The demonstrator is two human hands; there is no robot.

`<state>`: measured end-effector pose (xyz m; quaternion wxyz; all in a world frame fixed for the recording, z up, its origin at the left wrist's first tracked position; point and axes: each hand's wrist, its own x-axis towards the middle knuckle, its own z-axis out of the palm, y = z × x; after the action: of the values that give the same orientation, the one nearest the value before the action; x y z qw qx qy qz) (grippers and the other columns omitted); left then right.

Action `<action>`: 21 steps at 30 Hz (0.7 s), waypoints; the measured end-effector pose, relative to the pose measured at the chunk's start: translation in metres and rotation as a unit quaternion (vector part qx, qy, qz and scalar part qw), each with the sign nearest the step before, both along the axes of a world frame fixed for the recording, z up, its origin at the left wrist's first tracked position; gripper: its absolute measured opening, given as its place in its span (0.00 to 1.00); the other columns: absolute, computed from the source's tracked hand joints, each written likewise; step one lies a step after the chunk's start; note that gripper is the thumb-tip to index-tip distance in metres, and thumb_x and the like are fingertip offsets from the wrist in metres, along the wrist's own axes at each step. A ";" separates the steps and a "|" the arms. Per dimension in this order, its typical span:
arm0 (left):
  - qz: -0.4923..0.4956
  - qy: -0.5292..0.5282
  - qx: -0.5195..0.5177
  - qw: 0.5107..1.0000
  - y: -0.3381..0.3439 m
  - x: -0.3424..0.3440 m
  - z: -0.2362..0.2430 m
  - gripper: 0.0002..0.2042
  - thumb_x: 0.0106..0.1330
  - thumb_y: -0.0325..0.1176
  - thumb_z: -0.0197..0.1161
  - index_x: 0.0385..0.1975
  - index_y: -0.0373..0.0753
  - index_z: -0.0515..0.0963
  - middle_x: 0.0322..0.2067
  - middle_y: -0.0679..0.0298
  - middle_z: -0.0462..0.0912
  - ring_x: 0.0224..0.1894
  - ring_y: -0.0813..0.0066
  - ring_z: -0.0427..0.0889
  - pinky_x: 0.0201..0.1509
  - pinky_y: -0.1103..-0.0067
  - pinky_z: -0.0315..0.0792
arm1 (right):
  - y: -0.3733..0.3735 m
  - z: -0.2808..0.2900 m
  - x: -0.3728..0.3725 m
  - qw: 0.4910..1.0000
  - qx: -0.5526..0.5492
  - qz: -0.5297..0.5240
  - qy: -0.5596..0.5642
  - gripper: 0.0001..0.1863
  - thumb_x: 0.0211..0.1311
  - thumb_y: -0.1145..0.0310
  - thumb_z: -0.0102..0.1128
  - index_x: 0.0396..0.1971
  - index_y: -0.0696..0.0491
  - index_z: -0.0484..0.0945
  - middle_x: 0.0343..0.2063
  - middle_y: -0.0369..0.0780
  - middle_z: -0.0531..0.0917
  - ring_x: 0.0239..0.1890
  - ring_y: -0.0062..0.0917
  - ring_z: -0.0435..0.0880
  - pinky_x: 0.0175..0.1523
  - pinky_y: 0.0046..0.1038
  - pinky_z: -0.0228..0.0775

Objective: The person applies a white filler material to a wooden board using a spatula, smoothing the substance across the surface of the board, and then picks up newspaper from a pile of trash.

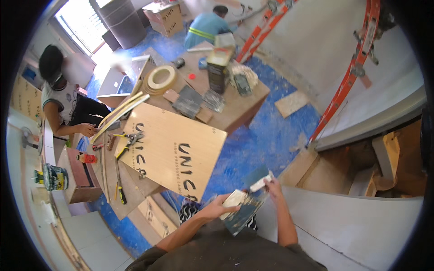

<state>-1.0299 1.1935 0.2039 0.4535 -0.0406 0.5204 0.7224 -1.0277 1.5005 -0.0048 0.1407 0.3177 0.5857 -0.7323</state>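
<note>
My left hand is closed round a putty spreader, a dark blue-grey plate with a cream-coloured block along its top. Pale smears mark the plate. In my right hand is a second, smaller spreader with a dark blade and a whitish handle. Its handle end comes close to the left spreader's plate; whether they touch I cannot tell. Both tools are held in front of my body, over the blue-covered floor.
A work table ahead bears a printed laminate sheet, pliers, a screwdriver, tape rolls and a tin. An orange ladder leans right. A person stands left; another person crouches far off. An open cabinet is right.
</note>
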 end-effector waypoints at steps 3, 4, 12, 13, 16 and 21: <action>-0.049 -0.003 -0.053 0.997 0.063 -0.019 -0.002 0.21 0.61 0.34 0.68 0.52 0.33 0.75 0.42 0.64 0.81 0.43 0.79 0.78 0.47 0.78 0.72 | 0.067 -0.024 -0.020 0.997 0.001 0.052 -0.058 0.09 0.64 0.73 0.60 0.42 0.59 0.77 0.32 0.40 0.83 0.30 0.25 0.85 0.31 0.25 0.81; -0.074 0.026 -0.071 0.994 0.082 -0.030 0.002 0.21 0.61 0.35 0.68 0.52 0.34 0.75 0.42 0.65 0.81 0.43 0.79 0.78 0.47 0.78 0.72 | 0.090 -0.029 -0.025 0.996 -0.001 0.044 -0.077 0.09 0.64 0.73 0.60 0.42 0.59 0.77 0.33 0.40 0.84 0.30 0.25 0.85 0.31 0.25 0.81; 0.000 -0.020 -0.117 0.993 0.189 -0.077 -0.013 0.18 0.54 0.23 0.55 0.47 0.34 0.75 0.35 0.69 0.79 0.33 0.82 0.74 0.35 0.83 0.68 | 0.200 -0.070 -0.031 0.969 0.144 0.128 -0.157 0.14 0.59 0.70 0.65 0.43 0.60 0.77 0.30 0.41 0.83 0.26 0.26 0.85 0.28 0.28 0.79; -0.006 -0.002 -0.134 0.991 0.204 -0.082 -0.010 0.18 0.54 0.23 0.54 0.47 0.34 0.75 0.34 0.70 0.78 0.32 0.82 0.73 0.35 0.83 0.67 | 0.205 -0.069 -0.033 0.950 0.202 0.180 -0.159 0.17 0.57 0.70 0.65 0.45 0.61 0.77 0.30 0.42 0.83 0.26 0.27 0.85 0.27 0.29 0.79; -0.016 0.039 -0.123 0.992 0.236 -0.091 -0.045 0.18 0.51 0.25 0.55 0.45 0.33 0.74 0.34 0.65 0.77 0.36 0.75 0.74 0.41 0.79 0.68 | 0.217 -0.072 -0.027 0.880 0.354 0.302 -0.094 0.19 0.49 0.64 0.66 0.40 0.59 0.81 0.38 0.51 0.83 0.33 0.40 0.86 0.39 0.36 0.78; -0.122 0.153 -0.154 0.968 0.279 -0.127 -0.056 0.17 0.52 0.30 0.58 0.43 0.34 0.72 0.34 0.53 0.76 0.40 0.63 0.76 0.47 0.72 0.69 | 0.235 -0.087 -0.012 0.823 0.367 0.421 -0.106 0.23 0.46 0.59 0.68 0.42 0.56 0.82 0.43 0.53 0.82 0.48 0.47 0.80 0.54 0.40 0.72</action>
<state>-1.1574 1.4730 0.1475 0.4419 0.0649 0.6895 0.5701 -1.0396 1.7351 -0.0916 0.3695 0.1437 0.8695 -0.2947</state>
